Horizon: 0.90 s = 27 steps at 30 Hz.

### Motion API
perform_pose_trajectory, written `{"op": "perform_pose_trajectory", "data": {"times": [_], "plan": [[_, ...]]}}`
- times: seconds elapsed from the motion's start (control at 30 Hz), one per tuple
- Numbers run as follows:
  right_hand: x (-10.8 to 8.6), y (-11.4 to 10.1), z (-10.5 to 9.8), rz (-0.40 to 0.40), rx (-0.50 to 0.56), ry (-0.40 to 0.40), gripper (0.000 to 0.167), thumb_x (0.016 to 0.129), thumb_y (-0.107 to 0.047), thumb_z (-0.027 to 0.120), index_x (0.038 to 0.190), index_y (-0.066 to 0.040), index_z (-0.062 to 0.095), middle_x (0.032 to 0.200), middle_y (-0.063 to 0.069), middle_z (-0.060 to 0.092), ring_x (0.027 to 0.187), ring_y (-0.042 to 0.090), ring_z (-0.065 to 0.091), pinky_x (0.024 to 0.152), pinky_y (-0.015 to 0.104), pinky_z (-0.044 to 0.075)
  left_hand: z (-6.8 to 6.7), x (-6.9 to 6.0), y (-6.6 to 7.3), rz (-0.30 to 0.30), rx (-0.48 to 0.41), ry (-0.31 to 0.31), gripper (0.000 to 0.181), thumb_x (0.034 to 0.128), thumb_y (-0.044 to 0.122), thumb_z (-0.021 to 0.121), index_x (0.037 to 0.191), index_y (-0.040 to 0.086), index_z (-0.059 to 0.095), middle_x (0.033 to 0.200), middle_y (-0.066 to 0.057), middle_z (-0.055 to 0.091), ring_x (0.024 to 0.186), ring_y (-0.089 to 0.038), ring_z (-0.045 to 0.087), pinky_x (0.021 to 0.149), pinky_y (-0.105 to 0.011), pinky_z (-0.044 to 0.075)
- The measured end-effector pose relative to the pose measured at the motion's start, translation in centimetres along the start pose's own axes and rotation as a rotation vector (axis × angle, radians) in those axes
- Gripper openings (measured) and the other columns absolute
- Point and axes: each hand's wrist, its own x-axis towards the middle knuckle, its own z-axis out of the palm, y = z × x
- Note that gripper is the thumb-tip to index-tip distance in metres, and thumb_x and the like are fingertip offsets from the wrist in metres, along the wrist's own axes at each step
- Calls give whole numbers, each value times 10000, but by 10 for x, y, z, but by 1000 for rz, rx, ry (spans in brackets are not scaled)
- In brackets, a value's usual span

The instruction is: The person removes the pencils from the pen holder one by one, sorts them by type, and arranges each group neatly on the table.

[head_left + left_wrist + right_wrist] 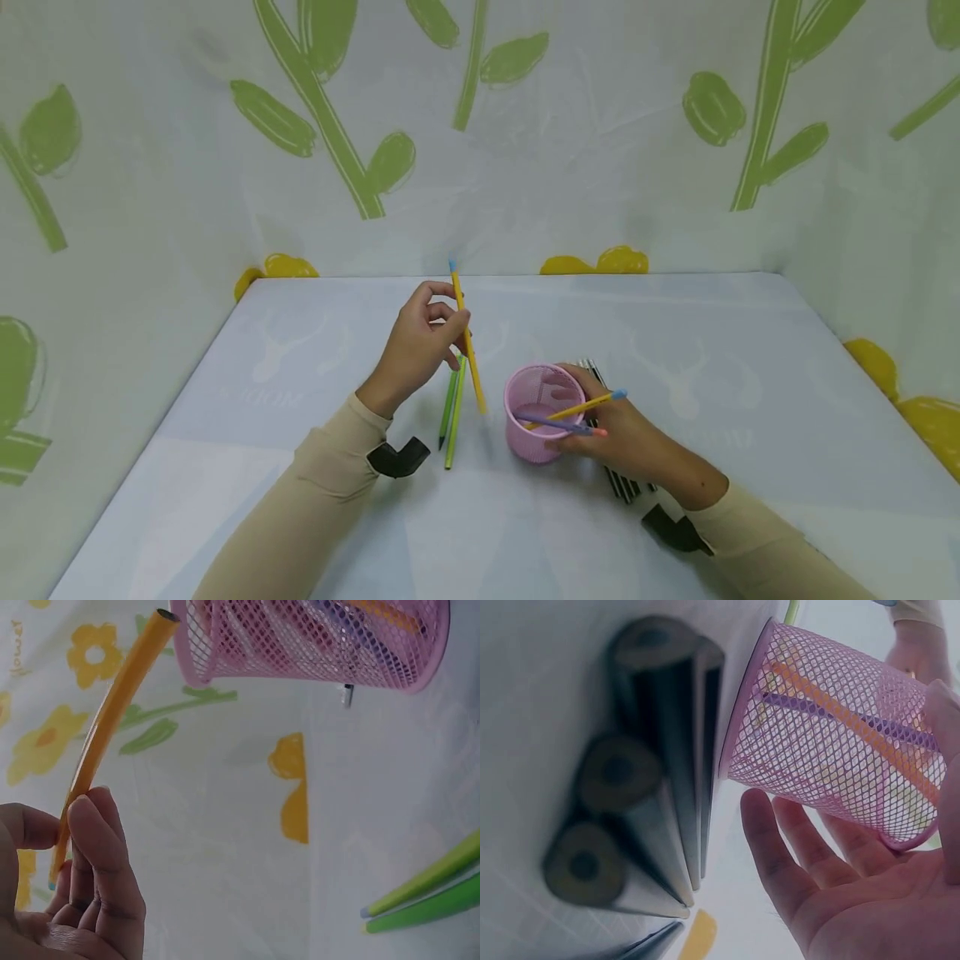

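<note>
My left hand (423, 340) pinches a yellow pencil (472, 367) between thumb and fingers, raised over the table. Its blue end points up, while the lower end (161, 626) slants down to the left of a pink mesh pencil cup (534, 450). Around the far and right sides of that cup curls my right hand (626, 437), fingers behind and thumb at the near side. Inside the cup lean another yellow pencil (588, 405) and a purple pencil (558, 424), both resting toward the right rim. The cup stands upright.
Two green pencils (454, 417) lie side by side on the white table (300, 533), below the left hand. Several dark pencils (660, 697) lie bundled right of the cup, partly hidden under the right hand. A leaf-patterned wall covering (600, 167) rises behind the table.
</note>
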Motion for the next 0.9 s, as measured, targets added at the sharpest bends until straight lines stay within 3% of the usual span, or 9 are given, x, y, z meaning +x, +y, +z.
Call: {"op": "perform_pose_trajectory", "data": {"times": [0.17,0.4,0.63,0.9], "plan": [[-1,2,-1,-26,-20,12,831,832,-320,821,1504,-234,340,1403,37,543,1264,248,558,1039,360,488,-4,5,-11,-85,61,-29,311,989,171,576,1267,87,464,800,-88,610,669,-301,671,525,-364,572],[-2,-1,-1,-21,-12,7,835,831,-303,823,1505,-209,338,1401,53,543,1267,266,557,1042,388,486,-12,12,-27,-231,147,-108,365,979,168,582,1294,39,452,862,-108,608,670,-279,686,572,-373,599],[-2,0,1,-2,-4,6,830,831,-303,822,1501,-206,342,1405,55,540,1269,264,553,1043,403,486,-18,16,-43,-387,237,-185,356,972,169,621,1269,71,450,921,-122,627,663,-217,680,603,-335,603],[-2,1,0,-12,-11,6,824,835,-317,819,1499,-218,341,1404,46,539,1263,256,558,1042,420,487,-24,16,-57,-422,344,-269,381,962,198,617,1288,82,458,961,-127,658,681,-197,688,618,-333,596]]}}
